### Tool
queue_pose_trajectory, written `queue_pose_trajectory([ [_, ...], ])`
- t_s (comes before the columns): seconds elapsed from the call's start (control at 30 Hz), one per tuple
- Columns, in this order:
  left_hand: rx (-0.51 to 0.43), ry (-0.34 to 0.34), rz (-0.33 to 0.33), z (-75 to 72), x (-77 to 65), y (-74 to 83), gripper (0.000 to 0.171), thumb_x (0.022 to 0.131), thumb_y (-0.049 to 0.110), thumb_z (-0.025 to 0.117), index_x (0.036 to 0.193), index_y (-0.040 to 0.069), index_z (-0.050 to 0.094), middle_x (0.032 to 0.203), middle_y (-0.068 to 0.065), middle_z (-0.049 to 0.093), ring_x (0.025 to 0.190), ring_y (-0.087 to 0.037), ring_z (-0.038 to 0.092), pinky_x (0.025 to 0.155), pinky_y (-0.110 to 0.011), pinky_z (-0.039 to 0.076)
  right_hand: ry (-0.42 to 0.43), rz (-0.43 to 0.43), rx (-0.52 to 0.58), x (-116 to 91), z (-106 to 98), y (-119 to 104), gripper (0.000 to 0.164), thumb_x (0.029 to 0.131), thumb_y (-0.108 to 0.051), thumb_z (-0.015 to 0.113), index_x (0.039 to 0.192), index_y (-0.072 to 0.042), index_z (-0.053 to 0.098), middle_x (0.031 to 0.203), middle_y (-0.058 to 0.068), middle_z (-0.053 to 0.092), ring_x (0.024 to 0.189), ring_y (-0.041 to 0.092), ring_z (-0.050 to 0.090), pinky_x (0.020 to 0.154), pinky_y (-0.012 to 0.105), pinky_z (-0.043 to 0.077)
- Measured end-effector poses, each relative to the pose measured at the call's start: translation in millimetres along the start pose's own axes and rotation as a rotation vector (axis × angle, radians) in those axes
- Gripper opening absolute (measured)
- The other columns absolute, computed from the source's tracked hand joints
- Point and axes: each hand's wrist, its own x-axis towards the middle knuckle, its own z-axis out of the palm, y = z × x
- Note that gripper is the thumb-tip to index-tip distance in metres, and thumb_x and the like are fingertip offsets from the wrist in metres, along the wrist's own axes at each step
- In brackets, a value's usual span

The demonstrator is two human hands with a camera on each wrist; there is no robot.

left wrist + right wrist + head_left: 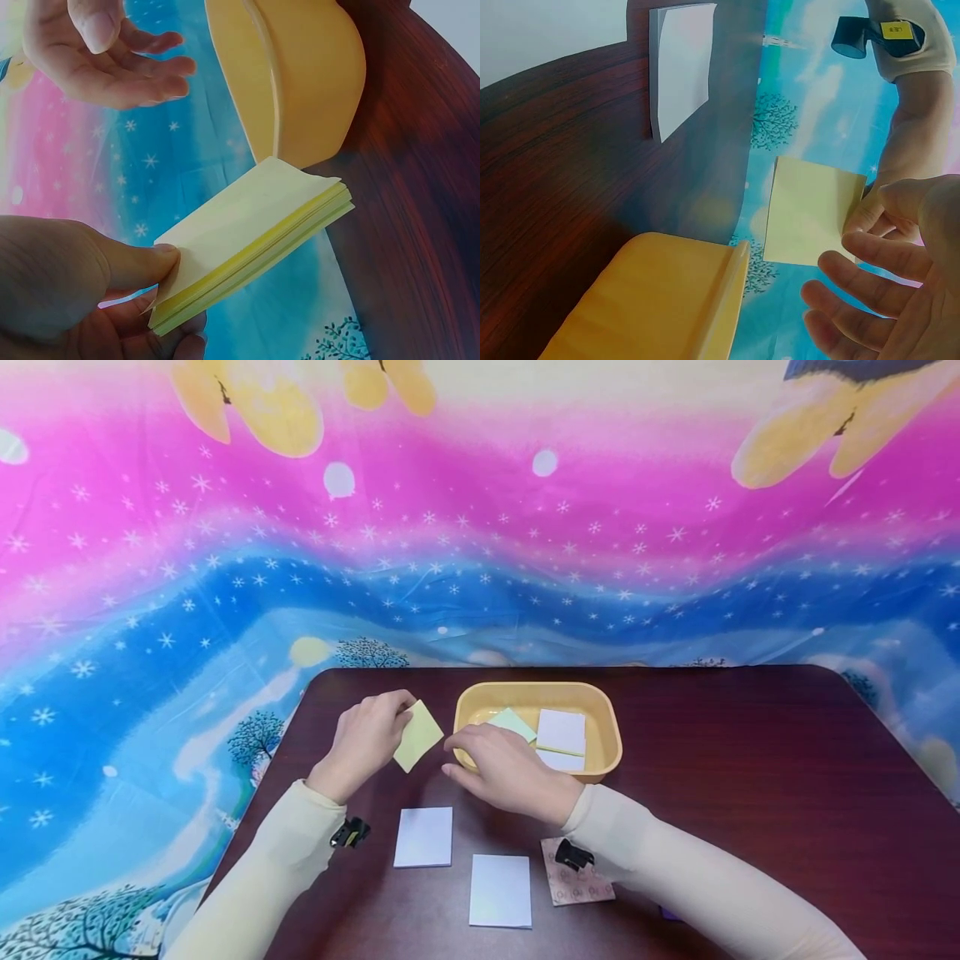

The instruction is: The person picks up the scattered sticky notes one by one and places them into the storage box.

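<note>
My left hand [369,739] pinches a yellow sticky note pad [418,737] by one edge, left of the yellow plastic basin [611,727]. In the left wrist view the thumb lies on top of the pad [247,229], and its layered side shows. My right hand [510,768] hovers at the basin's near left side, holding nothing, its fingers relaxed and spread [877,292]. Inside the basin lie a pale green pad [513,723] and white pads [561,731], one with a yellow edge. The right hand hides part of the basin's rim.
Two white pads, a left one [423,837] and a nearer one [500,891], lie on the dark wooden table [750,777]. A pink patterned pad [573,881] is partly under the right forearm, with a purple corner [669,913] beside it. A printed cloth [480,527] hangs behind.
</note>
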Motion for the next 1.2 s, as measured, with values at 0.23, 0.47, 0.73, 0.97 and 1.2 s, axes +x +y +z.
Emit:
queue_pose_trajectory([
  [0.23, -0.003, 0.006, 0.009, -0.3, 1.5, 2.9, 0.017, 0.098, 0.012, 0.066, 0.113, 0.011, 0.073, 0.088, -0.006, 0.074, 0.061, -0.016, 0.058, 0.051, -0.029, 0.042, 0.008, -0.005, -0.001, -0.6, -0.2, 2.1, 0.029, 0.097, -0.034, 0.066, 0.115, -0.012, 0.073, 0.107, 0.000, 0.075, 0.101, 0.018, 0.070, 0.085, 0.038, 0.056],
  [0.47, -0.008, 0.014, 0.018, -2.1, 3.1, 5.6, 0.016, 0.098, 0.013, 0.065, 0.112, 0.012, 0.073, 0.086, -0.005, 0.073, 0.061, -0.017, 0.058, 0.051, -0.030, 0.041, 0.005, 0.007, 0.003, -1.4, -0.8, 3.7, 0.028, 0.097, -0.034, 0.066, 0.114, -0.013, 0.073, 0.108, 0.000, 0.075, 0.102, 0.018, 0.070, 0.085, 0.039, 0.056],
  [0.73, -0.011, -0.001, 0.012, -4.4, 5.4, 10.9, 0.017, 0.098, 0.013, 0.065, 0.113, 0.012, 0.074, 0.086, -0.004, 0.073, 0.063, -0.017, 0.058, 0.052, -0.030, 0.041, 0.004, 0.020, 0.028, -2.9, -1.5, 7.9, 0.028, 0.096, -0.033, 0.066, 0.114, -0.011, 0.073, 0.110, 0.002, 0.075, 0.105, 0.019, 0.070, 0.088, 0.040, 0.056],
  [0.97, -0.032, -0.001, 0.014, -3.0, 8.1, 14.1, 0.018, 0.098, 0.013, 0.065, 0.113, 0.012, 0.074, 0.091, -0.006, 0.075, 0.067, -0.019, 0.062, 0.054, -0.031, 0.043, -0.006, 0.033, 0.037, -4.9, -2.4, 11.1, 0.030, 0.096, -0.033, 0.067, 0.114, -0.010, 0.073, 0.111, 0.005, 0.075, 0.106, 0.022, 0.070, 0.089, 0.042, 0.056],
  [1.2, -0.035, 0.007, 0.014, -2.8, 9.2, 17.8, 0.018, 0.098, 0.014, 0.065, 0.113, 0.012, 0.074, 0.092, -0.006, 0.076, 0.068, -0.020, 0.063, 0.055, -0.032, 0.044, -0.001, 0.039, 0.038, -9.2, -1.8, 14.9, 0.029, 0.096, -0.032, 0.067, 0.115, -0.011, 0.073, 0.112, 0.006, 0.075, 0.108, 0.022, 0.069, 0.091, 0.043, 0.055],
])
